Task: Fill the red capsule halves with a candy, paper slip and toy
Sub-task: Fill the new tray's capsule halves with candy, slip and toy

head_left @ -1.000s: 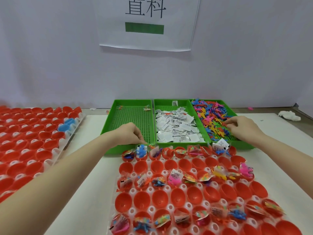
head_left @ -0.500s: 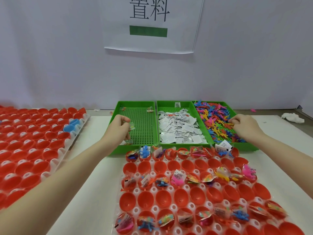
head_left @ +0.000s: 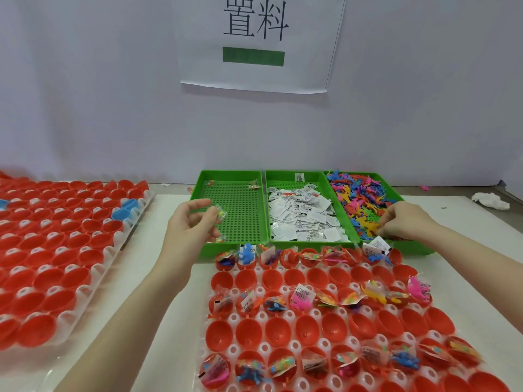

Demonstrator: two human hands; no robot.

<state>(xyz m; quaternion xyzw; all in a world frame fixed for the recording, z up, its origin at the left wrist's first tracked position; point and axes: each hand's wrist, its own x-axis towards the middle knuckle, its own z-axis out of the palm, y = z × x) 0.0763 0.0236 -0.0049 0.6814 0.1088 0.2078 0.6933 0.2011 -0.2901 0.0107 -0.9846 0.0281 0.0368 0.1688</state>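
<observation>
My left hand (head_left: 190, 225) is raised over the near-left corner of the leftmost green perforated plastic tray (head_left: 243, 215), thumb and fingers curled round a small clear-wrapped candy packet (head_left: 219, 214); the packet's long axis runs roughly up and away from me, its far end tilted toward the tray floor; a few more candy packets (head_left: 253, 184) lie near that tray's far wall. My right hand (head_left: 405, 222) is down in the rightmost green tray, fingers bent into the heap of small colourful plastic toy figures (head_left: 359, 200); I cannot tell whether they have closed on one. The two hands are well apart, with the middle green tray of white printed paper slips (head_left: 302, 219) between them. The red plastic capsule halves (head_left: 278, 329) sit open side up in a clear blister holder (head_left: 263, 346) just in front of the trays; the row touching the trays holds candy, slip and toy, the next row is bare red, and filled and bare rows alternate toward me. A second sheet of bare red capsule halves (head_left: 56, 250) lies to my left, with two blue halves (head_left: 124, 209) among them; a white paper sign (head_left: 256, 43) hangs on the wall.
</observation>
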